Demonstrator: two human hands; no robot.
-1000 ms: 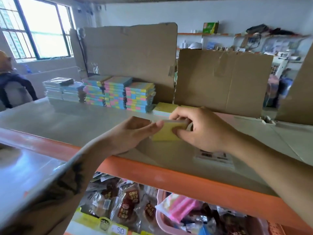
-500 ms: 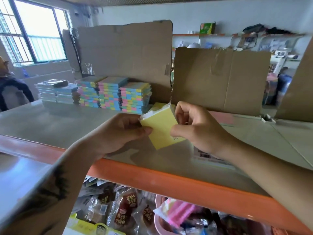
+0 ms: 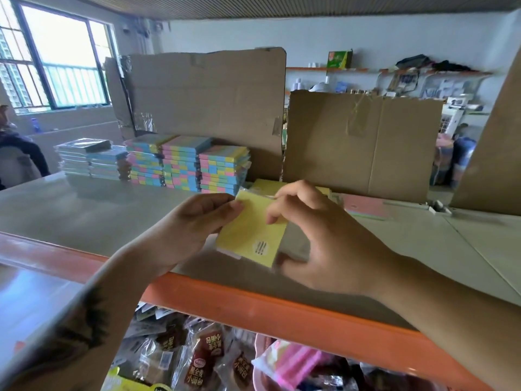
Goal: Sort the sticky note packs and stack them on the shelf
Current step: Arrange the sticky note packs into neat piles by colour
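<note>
A yellow sticky note pack [image 3: 251, 235] in clear wrap is tilted above the grey shelf [image 3: 98, 213], its white label facing me. My left hand [image 3: 194, 230] grips its left edge, thumb on top. My right hand [image 3: 318, 238] pinches its right edge with finger and thumb. Behind it another yellow pack [image 3: 267, 185] lies flat on the shelf. Stacks of multicoloured packs [image 3: 186, 166] stand at the back, with pale blue stacks [image 3: 90, 159] to their left. A pink pack [image 3: 366, 206] lies flat at the right.
Upright cardboard sheets [image 3: 208, 108] back the shelf. The orange shelf rail [image 3: 253, 306] runs along the front. Below it sit snack packets [image 3: 203, 359] and a pink basin [image 3: 262, 373]. A seated person [image 3: 17, 148] is at far left by the window.
The yellow pack was lifted off the shelf and turned over between both hands; its labelled face now points toward me.
</note>
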